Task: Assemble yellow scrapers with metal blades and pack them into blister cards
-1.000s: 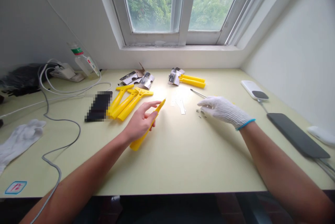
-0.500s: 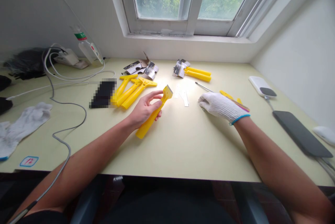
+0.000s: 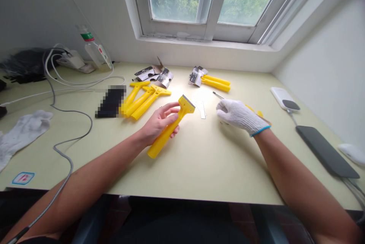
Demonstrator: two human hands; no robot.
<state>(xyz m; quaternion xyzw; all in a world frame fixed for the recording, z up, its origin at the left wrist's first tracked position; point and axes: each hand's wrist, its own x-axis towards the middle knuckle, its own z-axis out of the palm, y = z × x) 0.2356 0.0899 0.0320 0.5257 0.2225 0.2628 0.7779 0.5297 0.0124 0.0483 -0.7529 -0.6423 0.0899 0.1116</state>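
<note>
The left hand (image 3: 159, 123) grips a scraper (image 3: 164, 136), its head (image 3: 186, 106) now broadside toward one o'clock, accessible; right hand (image 3: 232, 113) curls, contents unclear.

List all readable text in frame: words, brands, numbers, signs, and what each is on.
"12", probably: red marking in a blue outline on the desk sticker; digits not certain.
Bottle label: too small to read.
Left cardboard packaging: printed, too small and blurred.
Right cardboard packaging: same.
Yellow scraper in left hand: none legible.
</note>
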